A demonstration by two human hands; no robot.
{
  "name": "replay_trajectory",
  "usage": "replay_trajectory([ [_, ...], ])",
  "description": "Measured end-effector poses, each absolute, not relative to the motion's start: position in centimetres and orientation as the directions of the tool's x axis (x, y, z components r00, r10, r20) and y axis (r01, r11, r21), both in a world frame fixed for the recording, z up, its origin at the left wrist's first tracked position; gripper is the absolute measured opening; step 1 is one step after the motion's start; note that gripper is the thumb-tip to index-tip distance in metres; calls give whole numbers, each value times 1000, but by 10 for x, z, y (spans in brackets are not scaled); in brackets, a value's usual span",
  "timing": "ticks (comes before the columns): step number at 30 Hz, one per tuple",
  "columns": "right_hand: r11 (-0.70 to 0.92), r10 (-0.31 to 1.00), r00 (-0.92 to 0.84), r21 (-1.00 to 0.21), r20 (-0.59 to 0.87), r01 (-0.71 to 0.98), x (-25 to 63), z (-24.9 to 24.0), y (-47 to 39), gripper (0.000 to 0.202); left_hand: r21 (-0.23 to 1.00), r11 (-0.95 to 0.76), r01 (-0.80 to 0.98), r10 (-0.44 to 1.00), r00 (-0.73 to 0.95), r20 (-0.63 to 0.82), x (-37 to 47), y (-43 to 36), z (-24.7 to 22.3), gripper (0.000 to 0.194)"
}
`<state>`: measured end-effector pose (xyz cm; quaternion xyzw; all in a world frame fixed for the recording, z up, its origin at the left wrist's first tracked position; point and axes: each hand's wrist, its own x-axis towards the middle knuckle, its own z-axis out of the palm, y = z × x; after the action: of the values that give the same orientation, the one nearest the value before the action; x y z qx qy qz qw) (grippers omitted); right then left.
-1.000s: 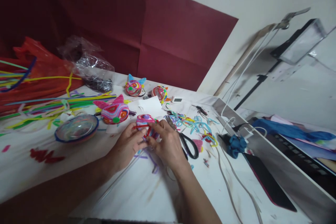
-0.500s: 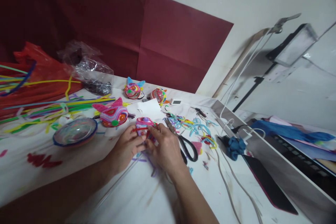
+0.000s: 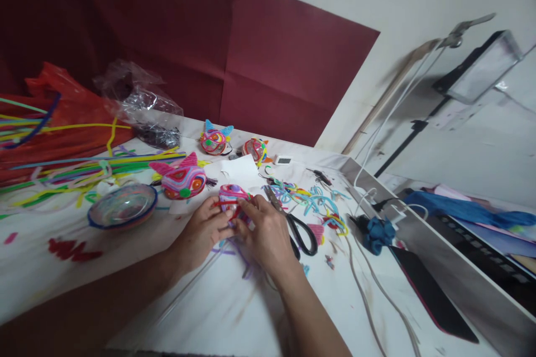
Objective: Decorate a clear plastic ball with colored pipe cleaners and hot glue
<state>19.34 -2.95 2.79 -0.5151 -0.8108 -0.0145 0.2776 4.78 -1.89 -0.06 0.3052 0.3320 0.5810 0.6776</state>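
Observation:
A small rounded craft piece [image 3: 229, 192], wrapped in pink and purple pipe cleaner, is between my two hands above the table. My left hand [image 3: 200, 237] grips its left side, fingers curled around it. Across its front runs a red pipe cleaner [image 3: 221, 203]; the fingertips of my right hand [image 3: 268, 232] pinch it against the piece. My fingers hide much of the piece's lower part. Black-handled scissors [image 3: 309, 239] lie just right of my right hand. Below my hands are purple pipe-cleaner bits [image 3: 247, 268] and a thin clear rod [image 3: 190, 285].
A pink eared pipe-cleaner head [image 3: 182, 179], two similar heads [image 3: 214, 142] behind it, and a clear bowl [image 3: 123, 204] stand left and back. Pipe cleaners [image 3: 121, 164] are piled left. Cut scraps [image 3: 310, 196], cables [image 3: 364, 290] and a black phone-like slab [image 3: 435, 293] lie right.
The whole view has shifted slightly. Both hands keep their hold on the craft piece and red pipe cleaner, with only slight finger movement.

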Motion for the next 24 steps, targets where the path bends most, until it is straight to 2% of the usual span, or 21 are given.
replay_trajectory([
  [3,480,832,-308,-318,462,818,195,28,-30,31,804,140,-578,990,108,-95,48,-19,0,37],
  [7,491,845,-263,-482,466,725,200,28,-27,34,812,134,-568,990,116,-83,48,-20,1,36],
  [12,449,884,-125,-749,450,487,205,24,-17,27,830,140,-540,987,144,-72,46,-21,5,37],
  [14,419,900,-68,-810,431,410,205,21,-14,22,837,143,-528,986,154,-71,46,-21,5,38],
  [17,442,886,-43,-813,462,378,204,17,-12,16,844,150,-515,985,156,-79,46,-21,3,38],
  [24,489,854,-78,-741,515,460,202,19,-12,16,840,143,-524,985,155,-71,47,-21,3,37],
])
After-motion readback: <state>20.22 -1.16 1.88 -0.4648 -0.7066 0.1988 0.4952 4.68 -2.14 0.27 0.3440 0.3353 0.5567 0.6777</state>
